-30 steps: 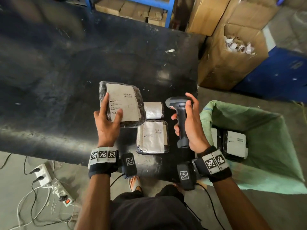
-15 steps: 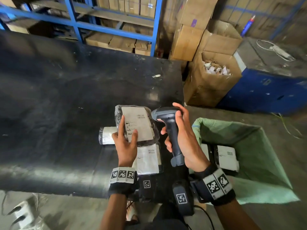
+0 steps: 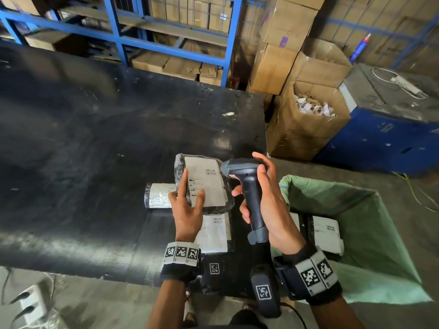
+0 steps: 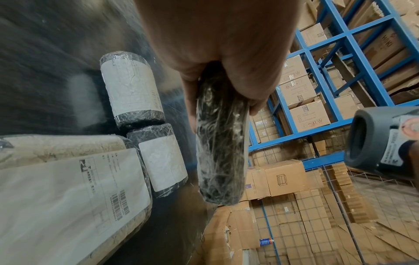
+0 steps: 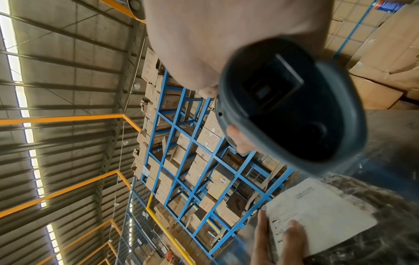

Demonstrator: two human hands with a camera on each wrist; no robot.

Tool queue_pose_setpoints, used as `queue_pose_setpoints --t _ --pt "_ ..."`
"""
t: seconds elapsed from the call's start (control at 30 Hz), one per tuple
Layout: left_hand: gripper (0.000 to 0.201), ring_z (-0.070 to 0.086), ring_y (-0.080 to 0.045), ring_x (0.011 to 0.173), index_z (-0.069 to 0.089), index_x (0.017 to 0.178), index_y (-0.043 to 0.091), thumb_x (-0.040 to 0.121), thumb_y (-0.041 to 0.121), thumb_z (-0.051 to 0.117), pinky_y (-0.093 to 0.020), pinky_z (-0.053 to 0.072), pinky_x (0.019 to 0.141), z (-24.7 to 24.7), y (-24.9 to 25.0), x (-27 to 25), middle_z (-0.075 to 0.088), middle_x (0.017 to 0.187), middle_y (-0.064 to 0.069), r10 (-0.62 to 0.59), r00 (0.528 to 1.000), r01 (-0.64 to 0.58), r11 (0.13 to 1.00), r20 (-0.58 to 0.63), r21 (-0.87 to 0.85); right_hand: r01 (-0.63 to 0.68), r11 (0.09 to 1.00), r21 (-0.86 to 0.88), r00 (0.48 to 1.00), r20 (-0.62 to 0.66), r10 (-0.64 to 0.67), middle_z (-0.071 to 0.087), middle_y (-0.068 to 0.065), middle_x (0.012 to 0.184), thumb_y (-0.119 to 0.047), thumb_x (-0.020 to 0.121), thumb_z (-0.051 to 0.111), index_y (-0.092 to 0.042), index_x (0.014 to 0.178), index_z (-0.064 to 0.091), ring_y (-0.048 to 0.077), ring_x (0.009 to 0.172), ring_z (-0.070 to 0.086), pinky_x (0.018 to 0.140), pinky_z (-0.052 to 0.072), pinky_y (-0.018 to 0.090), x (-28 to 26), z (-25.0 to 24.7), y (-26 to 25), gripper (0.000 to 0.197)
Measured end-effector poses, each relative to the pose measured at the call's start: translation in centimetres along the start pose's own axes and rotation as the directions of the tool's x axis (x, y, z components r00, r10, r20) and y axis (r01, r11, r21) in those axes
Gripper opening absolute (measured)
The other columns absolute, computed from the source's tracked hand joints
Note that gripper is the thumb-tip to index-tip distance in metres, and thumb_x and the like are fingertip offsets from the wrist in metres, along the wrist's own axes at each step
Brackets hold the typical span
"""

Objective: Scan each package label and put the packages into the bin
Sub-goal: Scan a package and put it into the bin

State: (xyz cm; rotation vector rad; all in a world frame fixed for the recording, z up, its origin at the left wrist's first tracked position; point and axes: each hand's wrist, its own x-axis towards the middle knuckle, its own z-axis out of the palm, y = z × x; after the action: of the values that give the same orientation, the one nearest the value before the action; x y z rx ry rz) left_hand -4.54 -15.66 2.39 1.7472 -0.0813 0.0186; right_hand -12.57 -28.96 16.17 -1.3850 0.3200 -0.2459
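Head cam looks down; wrist cams close, upward-tilted, blurry, sharing package probably.

Black-wrapped package, white label up, held beside scanner

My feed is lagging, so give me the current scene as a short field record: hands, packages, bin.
left hand: holds the black-wrapped package above the table, label facing up
right hand: grips the scanner, its head close to the held package's label
table: three more labelled packages lie on it, seen in the left wrist view
bin: green-lined, right of the table, labelled packages already inside
scan status: cannot tell
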Motion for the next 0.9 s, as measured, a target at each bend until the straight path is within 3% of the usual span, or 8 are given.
queue_pose_setpoints --t 0.1,0.23,0.37,0.47,0.6,0.73,0.83,0.9 --pt "0.069 0.044 -0.009 0.096 0.033 0.157 0.031 0.097 0.019 0.065 0.006 0.032 0.087 -0.1 -0.3 0.0 0.046 0.121 -0.02 -0.011 1.0 0.011 1.0 -0.01 -0.006 -0.011 0.999 -0.034 1.0 -0.022 0.011 0.057 0.032 0.114 -0.039 0.103 0.031 -0.034 0.138 0.035 0.007 0.046 0.06 0.036 0.044 0.022 0.0 -0.8 0.7 0.036" --pt "0.07 0.045 -0.014 0.103 0.033 0.157 0.034 0.097 0.022 0.066 -0.02 0.039 0.1 -0.4 -0.8 0.0 0.047 0.122 -0.017 -0.04 0.999 0.041 0.999 -0.023 0.019 -0.117 0.982 -0.147 0.989 -0.111 0.102 0.063 0.028 0.101 -0.044 0.102 0.032 -0.037 0.139 0.035 0.013 0.04 0.055 0.035 0.043 0.022 0.1 -2.7 3.7 0.038" --pt "0.069 0.045 -0.013 0.102 0.033 0.157 0.029 0.097 0.019 0.066 0.007 0.033 0.085 -1.1 -1.2 0.1 0.046 0.122 -0.016 -0.02 0.999 0.021 0.999 -0.029 0.033 -0.309 0.914 -0.261 0.931 -0.28 0.234 0.067 0.013 0.104 -0.043 0.102 0.034 -0.041 0.133 0.038 0.013 0.05 0.061 0.036 0.042 0.024 0.2 -5.1 9.6 0.032" --pt "0.07 0.045 0.002 0.1 0.034 0.157 0.028 0.096 0.019 0.067 0.009 0.031 0.085 -1.8 -1.8 0.4 0.047 0.125 -0.01 0.004 1.0 -0.002 0.999 -0.028 0.047 -0.449 0.845 -0.289 0.867 -0.369 0.335 0.064 0.005 0.104 -0.043 0.102 0.035 -0.041 0.13 0.038 0.023 0.064 0.064 0.039 0.044 0.028 -0.3 -6.5 13.8 0.028" --pt "0.07 0.048 -0.015 0.112 0.036 0.156 0.03 0.095 0.02 0.068 -0.019 0.038 0.105 -2.3 -2.3 0.4 0.044 0.124 -0.005 -0.023 0.999 0.025 0.999 -0.033 0.043 -0.523 0.786 -0.328 0.826 -0.422 0.374 0.062 0.001 0.1 -0.043 0.101 0.037 -0.04 0.13 0.035 0.027 0.065 0.063 0.036 0.044 0.026 -0.7 -7.4 17.8 0.029" --pt "0.07 0.05 -0.02 0.126 0.037 0.155 0.038 0.094 0.029 0.069 -0.045 0.045 0.112 -2.8 -3.7 0.2 0.045 0.131 0.005 -0.026 1.0 0.026 1.0 -0.006 0.01 -0.489 0.816 -0.308 0.838 -0.424 0.343 0.064 0.01 0.089 -0.045 0.101 0.036 -0.04 0.13 0.031 0.028 0.05 0.052 0.037 0.044 0.027 -0.1 -7.7 20.4 0.031" --pt "0.072 0.049 -0.019 0.132 0.036 0.154 0.042 0.087 0.041 0.066 -0.052 0.047 0.111 -3.0 -4.2 0.0 0.046 0.139 0.008 -0.037 0.999 0.037 0.999 0.003 -0.014 -0.479 0.844 -0.24 0.843 -0.392 0.368 0.059 0.017 0.091 -0.041 0.102 0.036 -0.037 0.135 0.027 0.021 0.045 0.048 0.042 0.046 0.026 0.8 -8.0 22.9 0.035" --pt "0.073 0.049 -0.019 0.133 0.036 0.154 0.042 0.087 0.044 0.065 -0.052 0.046 0.111 -2.9 -4.2 0.0 0.047 0.14 0.006 -0.038 0.999 0.038 0.999 0.003 -0.024 -0.476 0.852 -0.218 0.843 -0.388 0.372 0.057 0.016 0.106 -0.035 0.103 0.036 -0.037 0.135 0.025 0.019 0.06 0.054 0.049 0.048 0.027 0.9 -8.0 23.8 0.033"
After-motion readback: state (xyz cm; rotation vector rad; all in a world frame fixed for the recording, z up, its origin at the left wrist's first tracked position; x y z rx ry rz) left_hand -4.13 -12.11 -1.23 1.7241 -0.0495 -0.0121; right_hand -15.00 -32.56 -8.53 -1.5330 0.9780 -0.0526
